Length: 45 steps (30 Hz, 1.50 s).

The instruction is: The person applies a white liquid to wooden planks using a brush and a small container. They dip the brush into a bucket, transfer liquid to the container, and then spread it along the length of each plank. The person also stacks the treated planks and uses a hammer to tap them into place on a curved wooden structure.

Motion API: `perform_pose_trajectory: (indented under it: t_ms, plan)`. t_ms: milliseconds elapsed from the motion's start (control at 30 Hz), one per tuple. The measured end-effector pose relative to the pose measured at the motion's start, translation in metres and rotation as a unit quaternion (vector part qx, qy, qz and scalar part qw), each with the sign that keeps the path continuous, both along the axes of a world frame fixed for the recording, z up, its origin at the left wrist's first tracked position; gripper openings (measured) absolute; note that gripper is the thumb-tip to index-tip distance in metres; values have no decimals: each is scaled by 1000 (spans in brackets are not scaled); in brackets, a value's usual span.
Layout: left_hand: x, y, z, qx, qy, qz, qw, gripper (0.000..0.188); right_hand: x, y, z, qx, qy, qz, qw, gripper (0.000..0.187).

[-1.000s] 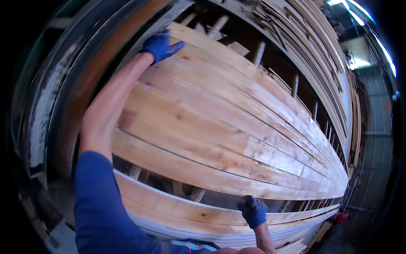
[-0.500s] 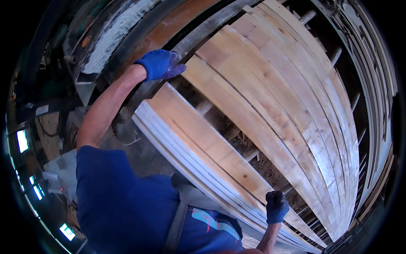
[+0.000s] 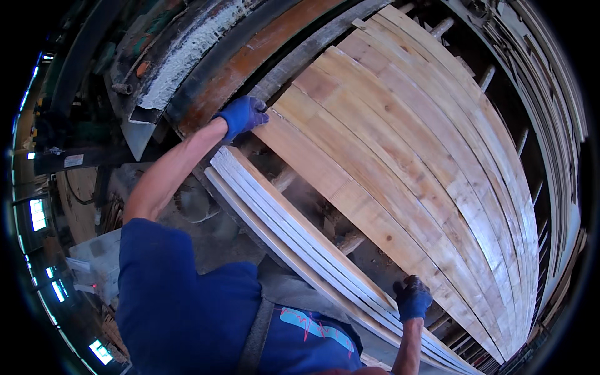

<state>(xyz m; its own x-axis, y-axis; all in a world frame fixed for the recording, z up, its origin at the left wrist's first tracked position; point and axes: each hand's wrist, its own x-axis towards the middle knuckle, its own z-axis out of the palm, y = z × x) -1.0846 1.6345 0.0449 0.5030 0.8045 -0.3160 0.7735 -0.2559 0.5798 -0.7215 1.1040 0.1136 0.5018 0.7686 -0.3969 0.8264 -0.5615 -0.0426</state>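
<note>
Both my hands wear blue gloves with dark palms. My left hand (image 3: 244, 117) has its fingers bent around the far-left end of a long pale wooden board (image 3: 337, 187). Farther right, my right hand (image 3: 413, 298) is closed at the near edge of the same board; its fingertips are partly hidden. This board lies along the near side of a row of similar planks (image 3: 406, 125), laid edge to edge. Closest to my body is a stack of boards (image 3: 281, 219) with whitish edges, and a gap separates it from the row.
Round bars (image 3: 351, 242) cross the dark gap beneath the boards. Beyond the far-left ends run a grey metal beam (image 3: 281, 76) and a rusty-brown beam (image 3: 250, 61). Long thin strips (image 3: 556, 125) are piled along the right side.
The board has moved away from the near stack and now lies against the row of planks, with both hands at it. My left hand has come down slightly onto its end.
</note>
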Motion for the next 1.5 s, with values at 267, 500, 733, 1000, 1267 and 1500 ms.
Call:
perform_pose_trajectory:
  t_ms: [267,500,733,1000,1267,1500]
  plan:
    - [22,3,26,-1,63,-33,997,25,18,-4,-24,98,-54,-24,993,29]
    - [73,38,7,141,64,-148,977,25,37,-6,-60,208,-65,-54,974,22]
    - [-2,27,87,-22,-79,-115,990,39,74,-2,-95,153,-158,-116,969,32]
    - [-164,-67,22,-294,-392,114,864,68,79,-14,-99,307,7,-203,930,20]
    - [-154,-129,-17,-139,-390,54,909,67,-116,-102,52,315,429,-133,836,21]
    - [-182,-13,-119,-21,-258,-72,963,49,-204,-161,-1,153,524,-516,660,33]
